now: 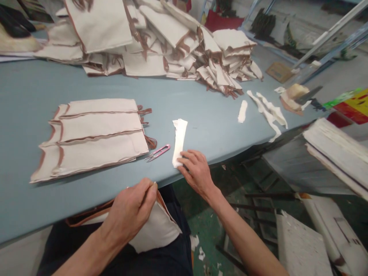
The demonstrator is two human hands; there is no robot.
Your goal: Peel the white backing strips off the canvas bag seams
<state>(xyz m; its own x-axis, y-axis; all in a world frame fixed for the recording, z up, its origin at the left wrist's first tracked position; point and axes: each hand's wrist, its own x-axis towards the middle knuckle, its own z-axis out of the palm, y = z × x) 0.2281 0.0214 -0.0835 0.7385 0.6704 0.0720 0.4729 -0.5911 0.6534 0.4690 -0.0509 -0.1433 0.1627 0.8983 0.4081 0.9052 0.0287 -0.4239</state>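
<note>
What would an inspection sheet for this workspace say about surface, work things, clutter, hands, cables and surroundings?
Surface: blue-gray table.
Work things: cream fabric piece at the lap; white strip on the table.
Clutter: pink snips beside a fabric stack; fabric heap behind; loose strips farther right.
Hands: left hand grips the fabric piece; right hand touches the white strip.
Cables: nothing seen.
Surroundings: pale scraps on the green floor.

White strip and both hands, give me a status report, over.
Left hand pinching cream cloth piece over the lap. Right hand at white strip, near end, grip unclear. Pink snips beside strip; nothing visibly blocking.
</note>
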